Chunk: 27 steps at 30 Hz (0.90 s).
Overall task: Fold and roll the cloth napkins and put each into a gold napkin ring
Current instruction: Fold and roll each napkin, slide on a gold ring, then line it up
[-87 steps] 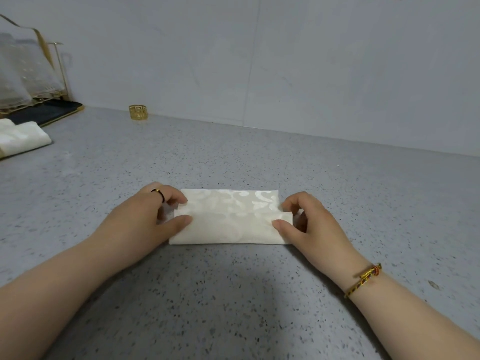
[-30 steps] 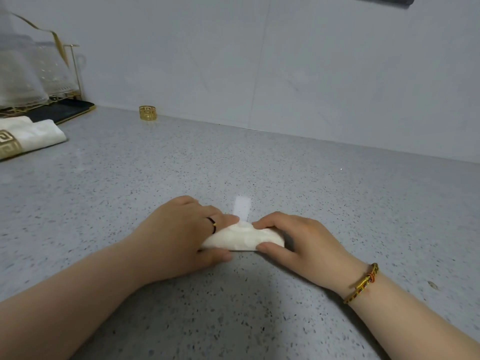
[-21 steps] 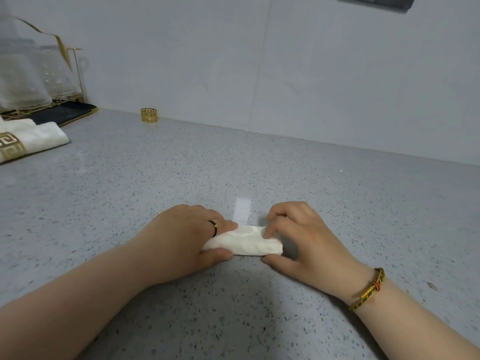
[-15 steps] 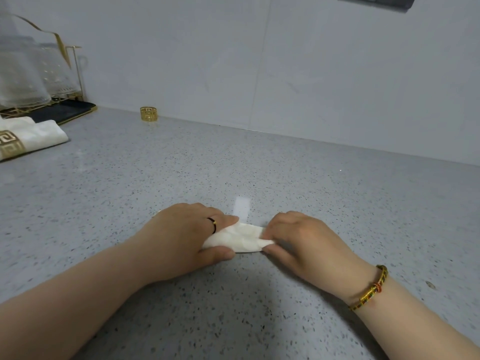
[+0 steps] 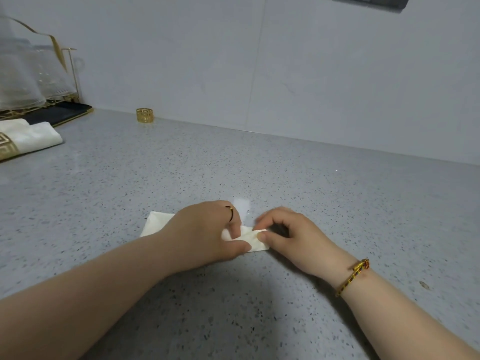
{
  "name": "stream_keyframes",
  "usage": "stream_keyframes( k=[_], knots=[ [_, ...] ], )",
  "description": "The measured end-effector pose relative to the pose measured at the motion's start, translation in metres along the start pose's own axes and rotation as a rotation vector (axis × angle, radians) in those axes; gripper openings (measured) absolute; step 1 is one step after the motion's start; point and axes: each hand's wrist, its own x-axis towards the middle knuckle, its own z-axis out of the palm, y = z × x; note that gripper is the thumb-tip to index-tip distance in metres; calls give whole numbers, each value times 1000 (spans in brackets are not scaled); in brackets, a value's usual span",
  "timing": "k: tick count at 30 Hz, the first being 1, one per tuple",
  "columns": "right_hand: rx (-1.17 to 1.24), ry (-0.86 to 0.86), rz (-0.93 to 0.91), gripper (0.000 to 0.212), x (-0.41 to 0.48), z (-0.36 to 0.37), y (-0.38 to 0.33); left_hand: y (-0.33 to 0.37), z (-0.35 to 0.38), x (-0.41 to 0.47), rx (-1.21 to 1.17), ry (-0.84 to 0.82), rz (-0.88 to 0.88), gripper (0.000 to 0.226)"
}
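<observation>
A cream cloth napkin (image 5: 250, 239), folded into a narrow strip, lies on the grey speckled counter (image 5: 259, 165) in front of me. My left hand (image 5: 205, 235) covers its middle and grips it between thumb and fingers; the strip's left end (image 5: 155, 224) shows beyond my wrist. My right hand (image 5: 288, 235) pinches the right end between thumb and forefinger. A loose gold napkin ring (image 5: 145, 115) stands far back by the wall. At the far left edge lies a rolled napkin (image 5: 33, 137) inside a gold ring (image 5: 6, 146).
A gold wire rack (image 5: 70, 74) with lace-covered items stands on a black tray (image 5: 59, 114) in the back left corner. The grey wall runs along the counter's far edge. A small mark (image 5: 424, 285) dots the counter at right.
The flat folded napkin from 2.9 s ago is now a narrow strip. In the last second my right hand's fingers shifted on the right end, and the strip's left end now shows beyond my left wrist.
</observation>
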Motion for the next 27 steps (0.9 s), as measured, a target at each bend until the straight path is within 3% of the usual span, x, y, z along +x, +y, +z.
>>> stream_keyframes(
  k=[7,15,19,24,27],
  knots=[
    [52,86,-23,33,1,4,6,13,1,17,-123,-92,-97,27],
    [105,134,-20,19,-4,2,9,9,-4,11,18,44,-157,41],
    [-36,94,-70,13,-5,2,9,-20,-23,1,59,48,-257,30],
    [-170,65,-138,31,-3,10,12,-78,-55,-18,39,89,-396,26],
    [-245,39,-137,16,0,11,10,-117,-68,-28,11,150,-487,25]
  ],
)
